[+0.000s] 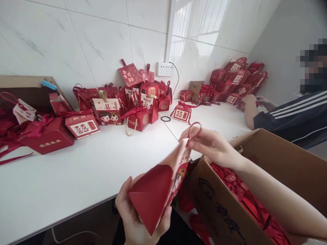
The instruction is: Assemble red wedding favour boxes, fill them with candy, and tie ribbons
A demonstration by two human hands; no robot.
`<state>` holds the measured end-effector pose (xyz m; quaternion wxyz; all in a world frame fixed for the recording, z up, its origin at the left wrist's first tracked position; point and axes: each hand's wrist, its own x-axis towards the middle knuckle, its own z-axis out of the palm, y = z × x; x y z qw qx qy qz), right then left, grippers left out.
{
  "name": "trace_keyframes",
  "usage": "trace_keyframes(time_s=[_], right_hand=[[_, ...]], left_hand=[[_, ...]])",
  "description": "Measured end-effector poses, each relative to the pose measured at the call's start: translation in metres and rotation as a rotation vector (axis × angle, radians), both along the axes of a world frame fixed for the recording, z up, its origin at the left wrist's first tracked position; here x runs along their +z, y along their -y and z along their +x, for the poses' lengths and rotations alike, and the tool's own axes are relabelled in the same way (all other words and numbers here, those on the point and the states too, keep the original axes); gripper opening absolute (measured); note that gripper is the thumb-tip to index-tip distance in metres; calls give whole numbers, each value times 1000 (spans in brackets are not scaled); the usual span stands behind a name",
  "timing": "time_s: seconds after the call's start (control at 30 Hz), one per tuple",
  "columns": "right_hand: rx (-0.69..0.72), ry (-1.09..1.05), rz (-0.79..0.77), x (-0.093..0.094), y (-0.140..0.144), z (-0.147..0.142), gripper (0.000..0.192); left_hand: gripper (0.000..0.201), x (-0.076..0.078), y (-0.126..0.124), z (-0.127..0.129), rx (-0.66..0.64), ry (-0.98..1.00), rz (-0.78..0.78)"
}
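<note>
While right hand [214, 147] pinches top [184, 145], left hand [133, 223] cradles box [153, 192].

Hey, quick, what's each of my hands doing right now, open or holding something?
Left hand: closed around the lower part of a red gift box.
Right hand: fingers closed at that box's top, by its ribbon loop.

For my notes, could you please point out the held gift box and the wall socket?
Held gift box [154, 189]: head view, on its red side panel.
Wall socket [165, 69]: head view, on its white front face.
</note>
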<state>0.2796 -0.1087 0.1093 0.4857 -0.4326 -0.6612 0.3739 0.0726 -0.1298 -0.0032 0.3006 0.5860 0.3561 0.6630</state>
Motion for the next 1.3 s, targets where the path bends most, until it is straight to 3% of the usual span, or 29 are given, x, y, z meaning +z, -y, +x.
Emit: trace_keyframes(time_s=[0.07,0.23,0.4,0.5,0.6,0.7,0.83,0.97,1.13,1.3], right_hand=[[-51,-78,-13,-9,-4,7,15],[-151,-369,-223,-37,-10,18,20],[-208,-472,-352,-47,-7,17,22],[-203,-491,-397,-51,-6,15,24],[-194,-480,-479,-56,-5,14,25],[-179,-502,-597,-62,-3,11,26],[-155,-549,-715,-67,-2,6,27],[-230,-584,-646,-60,-4,8,28],[-333,-505,-411,-39,-4,10,28],[-334,-229,-264,-21,2,-4,25]], left_hand=[[94,7,-4,-5,-46,-82,146],[94,22,-8,-12,-184,-255,200],[94,26,-13,-13,-134,-341,249],[93,28,-15,-11,-121,-311,136],[87,32,-14,-8,-161,-175,-94],[73,37,-14,-5,-275,33,-303],[65,40,-18,-2,-411,171,-380],[73,25,-18,4,-459,276,-478],[104,-15,-7,21,-620,495,-669],[117,-42,7,31,-529,515,-741]])
